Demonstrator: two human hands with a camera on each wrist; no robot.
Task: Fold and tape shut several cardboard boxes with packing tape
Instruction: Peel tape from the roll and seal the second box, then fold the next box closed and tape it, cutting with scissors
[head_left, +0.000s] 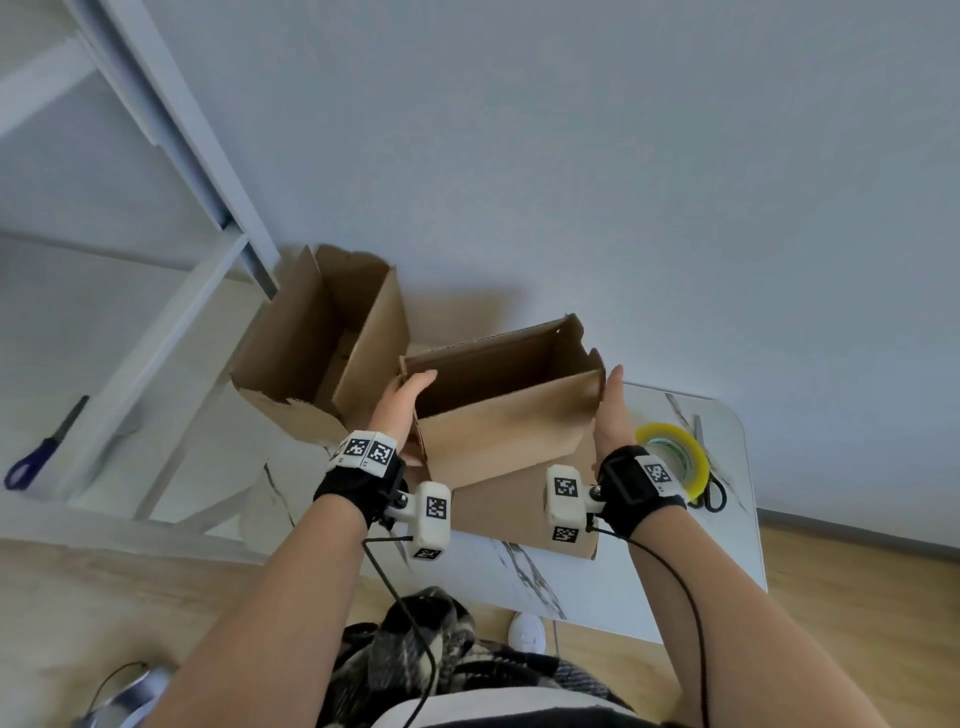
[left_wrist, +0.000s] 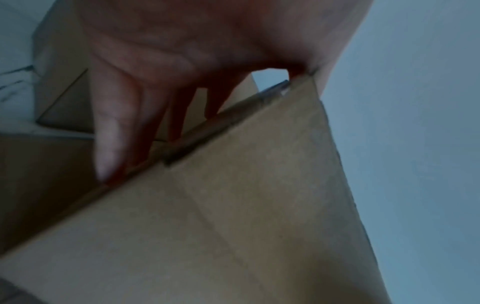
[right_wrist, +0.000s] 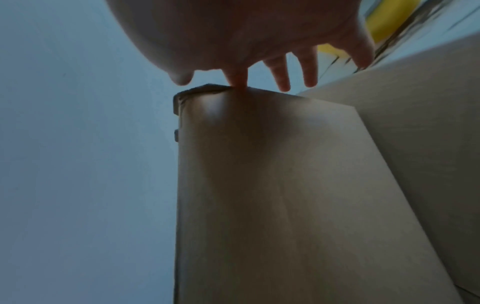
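Note:
I hold a brown cardboard box (head_left: 509, 421) over the table, its open end facing up toward me. My left hand (head_left: 402, 408) grips its left wall. In the left wrist view the thumb lies on one side of the cardboard (left_wrist: 233, 205) and the straight fingers (left_wrist: 109, 133) on the other. My right hand (head_left: 613, 415) presses flat against the box's right side. In the right wrist view its fingers (right_wrist: 283, 76) are straight at the cardboard (right_wrist: 285, 185) edge. A second open box (head_left: 322, 338) stands behind on the left. A yellow roll of packing tape (head_left: 675, 457) lies right of my right wrist.
The white marble table (head_left: 727, 551) holds both boxes and the tape. Black-handled scissors (head_left: 712, 493) lie beside the roll. Blue-handled scissors (head_left: 39, 454) rest on a white ledge at the far left. A plain wall rises behind, and wooden floor shows to the right.

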